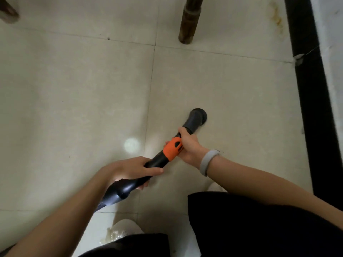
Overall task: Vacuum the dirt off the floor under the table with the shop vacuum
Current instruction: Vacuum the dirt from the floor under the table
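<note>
The shop vacuum's wand (159, 160), black with an orange collar (172, 150), is seen held low over the tiled floor (74, 89), its round nozzle (198, 116) set down on a pale tile right of centre; the right hand (189, 145) is wrapped around the tube just behind the nozzle, fingers curled on it, while the left hand (133, 168) is closed around the near end of the wand, where the tube thickens. The nozzle would best be kept flat to the tile and drawn in slow, overlapping strokes toward the far side, it is judged, with the right hand steering and the left bearing the weight. A wooden table leg (189, 21) stands at the far side, well apart from the nozzle, and a second leg (8, 11) is glimpsed at the far left corner; both would need to be worked around. A black skirting strip (308, 89) runs along the right wall, with brownish staining (277, 17) on the tile beside it at the far end. Small dark specks (108, 38) are scattered on the far tiles; a bright spot of light (132, 145) falls on the floor left of the wand. A grey wristband (208, 161) is worn on the right wrist; a pale shoe (124, 230) shows at the near edge.
</note>
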Available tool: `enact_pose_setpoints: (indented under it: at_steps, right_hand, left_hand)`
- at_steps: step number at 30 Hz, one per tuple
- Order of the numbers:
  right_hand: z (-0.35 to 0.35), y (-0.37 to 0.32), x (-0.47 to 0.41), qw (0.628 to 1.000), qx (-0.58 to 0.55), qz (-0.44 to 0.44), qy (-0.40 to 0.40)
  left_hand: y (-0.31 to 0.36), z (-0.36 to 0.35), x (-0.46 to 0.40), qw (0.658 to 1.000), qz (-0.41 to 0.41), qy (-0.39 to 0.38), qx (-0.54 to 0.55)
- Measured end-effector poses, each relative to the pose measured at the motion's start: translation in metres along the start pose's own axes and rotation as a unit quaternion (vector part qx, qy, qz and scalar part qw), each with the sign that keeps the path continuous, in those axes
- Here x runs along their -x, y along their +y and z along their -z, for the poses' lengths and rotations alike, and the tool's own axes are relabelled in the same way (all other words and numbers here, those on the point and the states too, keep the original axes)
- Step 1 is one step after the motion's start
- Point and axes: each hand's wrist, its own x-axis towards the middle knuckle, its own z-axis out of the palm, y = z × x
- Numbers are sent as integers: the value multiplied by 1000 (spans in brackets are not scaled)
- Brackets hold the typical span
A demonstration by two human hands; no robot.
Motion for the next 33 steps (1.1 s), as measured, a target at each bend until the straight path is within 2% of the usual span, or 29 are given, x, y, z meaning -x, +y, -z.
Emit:
enact_pose_setpoints:
  at_steps: [3, 6, 9, 12, 21, 24, 29, 33]
  right_hand:
    - [25, -4, 0, 997, -31, 8, 69]
    - [38, -2, -2, 991, -5, -27, 131]
    - [39, 3, 5, 989, -12, -94, 115]
    - [36, 9, 9, 989, -52, -104, 89]
    - [35, -13, 5, 986, -156, 6, 62]
    - [36, -19, -2, 986, -154, 18, 67]
    - [58, -27, -12, 982, -145, 25, 119]
    - [52, -48, -19, 983, -120, 70, 120]
  left_hand:
    - [26, -10, -10, 998, -42, 37, -11]
    - [32, -9, -12, 998, -33, 48, -13]
    - [36, 6, -6, 999, 11, 39, -28]
    - [38, 22, -1, 996, 24, 29, -79]
    - [57, 10, -14, 973, 2, 161, -166]
    - [58, 5, -21, 972, -7, 172, -162]
    - [70, -12, -38, 972, -43, 156, -170]
    - [80, 0, -44, 963, -54, 203, -169]
